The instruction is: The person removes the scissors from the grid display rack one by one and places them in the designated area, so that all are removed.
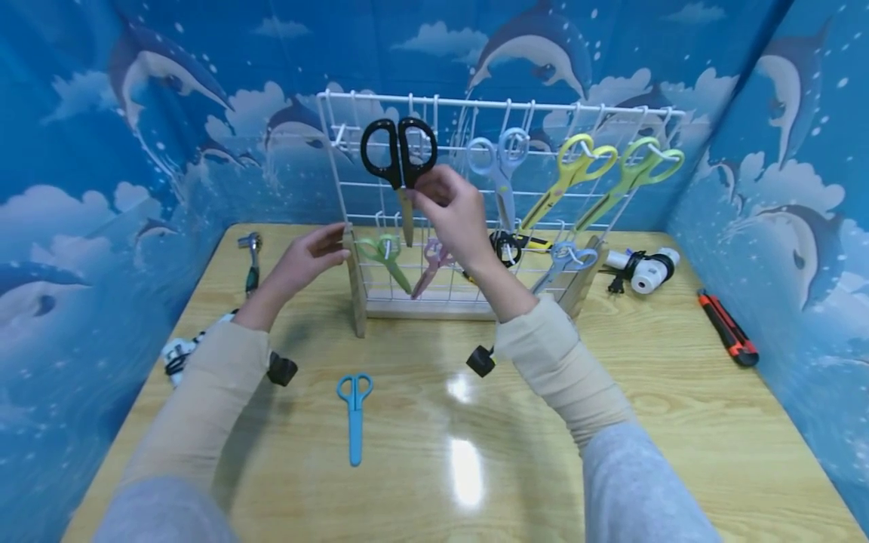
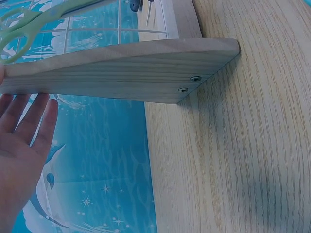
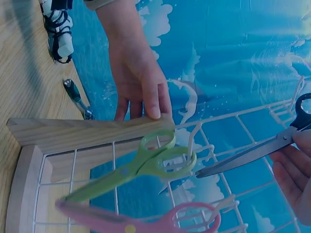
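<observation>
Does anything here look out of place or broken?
The blue scissors stand out: they lie flat on the table in front of the rack, while others, like the yellow scissors, hang on it and the right hand holds black scissors. I see nothing spilled or plainly broken.

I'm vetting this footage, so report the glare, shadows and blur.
Head: two glare patches on the table, right of the blue scissors; soft shadow beside the left sleeve. Left wrist: shadow on the table by the wooden panel. Right wrist: pink scissors look blurrier than green scissors.
</observation>
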`<state>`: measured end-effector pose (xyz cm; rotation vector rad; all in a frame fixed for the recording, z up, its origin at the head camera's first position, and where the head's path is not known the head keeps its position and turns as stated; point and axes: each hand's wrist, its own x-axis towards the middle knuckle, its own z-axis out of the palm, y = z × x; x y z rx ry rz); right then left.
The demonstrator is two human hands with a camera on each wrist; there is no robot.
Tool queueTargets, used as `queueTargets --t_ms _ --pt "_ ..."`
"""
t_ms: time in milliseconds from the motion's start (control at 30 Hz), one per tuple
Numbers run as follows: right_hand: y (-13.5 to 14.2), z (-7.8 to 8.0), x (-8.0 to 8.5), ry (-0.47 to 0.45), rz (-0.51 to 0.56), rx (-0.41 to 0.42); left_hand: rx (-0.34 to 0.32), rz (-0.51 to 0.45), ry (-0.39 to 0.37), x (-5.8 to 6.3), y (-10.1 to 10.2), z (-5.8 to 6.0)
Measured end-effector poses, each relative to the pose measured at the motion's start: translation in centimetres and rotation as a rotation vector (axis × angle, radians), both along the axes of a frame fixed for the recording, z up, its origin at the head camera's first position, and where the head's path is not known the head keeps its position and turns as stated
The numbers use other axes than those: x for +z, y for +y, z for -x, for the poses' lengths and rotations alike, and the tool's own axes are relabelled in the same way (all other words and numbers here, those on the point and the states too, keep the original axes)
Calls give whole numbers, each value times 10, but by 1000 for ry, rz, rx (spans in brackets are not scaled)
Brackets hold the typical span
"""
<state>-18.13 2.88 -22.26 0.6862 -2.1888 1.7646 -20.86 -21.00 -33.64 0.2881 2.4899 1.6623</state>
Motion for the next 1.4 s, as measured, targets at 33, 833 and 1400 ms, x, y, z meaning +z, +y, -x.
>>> queueTargets --t_ms 33,833,1400 --pt "0 -2 1 -3 5 5 0 -4 0 0 0 0" --pt "7 -45 -47 38 44 168 -2 -31 -16 2 0 0" --pt "19 -78 -157 -665 20 211 11 13 18 -3 1 2"
